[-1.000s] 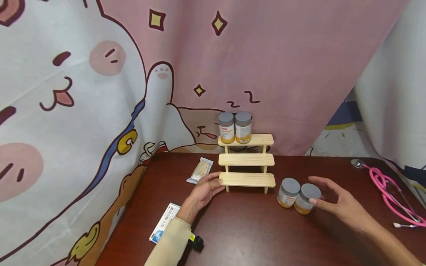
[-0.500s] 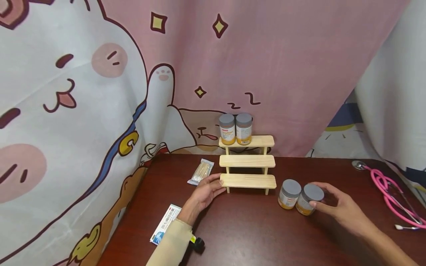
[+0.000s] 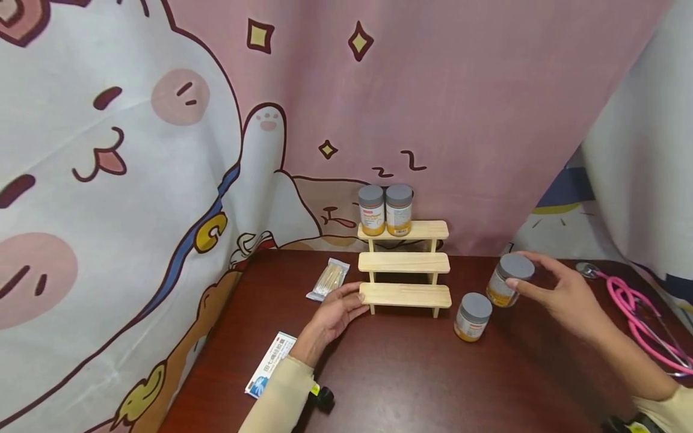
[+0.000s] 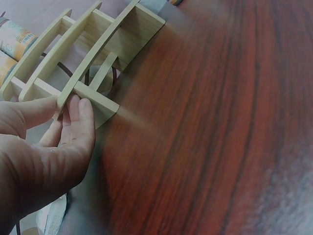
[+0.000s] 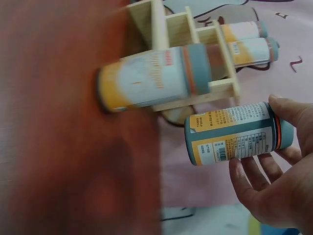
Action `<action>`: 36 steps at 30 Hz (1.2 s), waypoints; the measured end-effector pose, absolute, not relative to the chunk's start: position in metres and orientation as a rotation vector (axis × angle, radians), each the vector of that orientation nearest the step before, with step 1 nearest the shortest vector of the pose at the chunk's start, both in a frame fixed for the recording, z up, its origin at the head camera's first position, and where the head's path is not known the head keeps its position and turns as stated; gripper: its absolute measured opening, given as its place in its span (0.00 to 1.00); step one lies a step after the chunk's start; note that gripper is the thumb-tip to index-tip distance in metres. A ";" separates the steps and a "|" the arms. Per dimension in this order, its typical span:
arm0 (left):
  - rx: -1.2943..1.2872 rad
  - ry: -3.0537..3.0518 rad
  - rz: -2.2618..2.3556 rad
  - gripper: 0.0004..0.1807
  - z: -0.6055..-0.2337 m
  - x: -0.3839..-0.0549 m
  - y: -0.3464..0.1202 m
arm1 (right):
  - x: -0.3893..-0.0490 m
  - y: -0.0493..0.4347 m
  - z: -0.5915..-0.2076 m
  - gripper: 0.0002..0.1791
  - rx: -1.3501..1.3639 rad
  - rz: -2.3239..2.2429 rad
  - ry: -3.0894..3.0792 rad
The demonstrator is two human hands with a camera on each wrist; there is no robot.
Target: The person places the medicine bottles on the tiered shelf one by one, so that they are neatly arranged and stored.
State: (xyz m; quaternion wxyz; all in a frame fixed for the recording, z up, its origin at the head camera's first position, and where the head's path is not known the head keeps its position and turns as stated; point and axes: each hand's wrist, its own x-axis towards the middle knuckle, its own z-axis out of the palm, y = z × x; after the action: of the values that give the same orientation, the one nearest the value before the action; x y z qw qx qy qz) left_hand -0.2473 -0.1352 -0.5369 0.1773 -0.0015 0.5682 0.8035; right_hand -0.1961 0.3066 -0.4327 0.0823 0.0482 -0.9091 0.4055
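A three-tier wooden display stand [image 3: 405, 294] stands on the dark table in the head view. My left hand [image 3: 337, 316] pinches the left end of its lowest board [image 4: 93, 61], thumb over it and fingers beneath. My right hand [image 3: 574, 300] grips a grey-lidded jar [image 3: 500, 291] with an orange and white label, raised off the table and slightly tilted. Fingers and thumb wrap it near the lid in the right wrist view. A matching jar [image 3: 471, 319] stands upright on the table, right of the stand. Two more jars [image 3: 372, 215] sit side by side at the left of the top tier.
Left of the stand lies a clear packet of cotton swabs [image 3: 328, 279]. A white and blue medicine box [image 3: 271, 364] is partly under my left forearm. A pink stethoscope [image 3: 630, 307] lies along the right side. A printed curtain [image 3: 460, 120] hangs behind the table [image 3: 400, 367].
My right hand has closed round the right-hand jar and lifted it up and away from the other one. The left hand keeps its hold on the stand.
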 end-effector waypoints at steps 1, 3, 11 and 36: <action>-0.007 1.606 2.274 0.26 -0.537 -0.247 -0.135 | -0.200 0.304 -0.427 0.38 0.164 1.224 -2.705; -0.010 1.605 2.274 0.26 -0.537 -0.247 -0.135 | -0.209 0.297 -0.414 0.38 0.194 1.276 -2.687; -0.001 1.613 2.265 0.26 -0.537 -0.247 -0.136 | -0.251 0.268 -0.377 0.36 0.205 1.440 -2.647; 0.010 1.604 2.280 0.25 -0.540 -0.250 -0.135 | -0.321 0.200 -0.356 0.31 0.454 1.417 -2.460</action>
State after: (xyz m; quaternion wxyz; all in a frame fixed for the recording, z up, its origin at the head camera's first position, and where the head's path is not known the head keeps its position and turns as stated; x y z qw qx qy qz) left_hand -0.2497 -0.1352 -0.5396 0.1762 0.0037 0.5664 0.8051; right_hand -0.3208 0.1996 -0.3556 0.1327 0.1564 -0.8482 0.4884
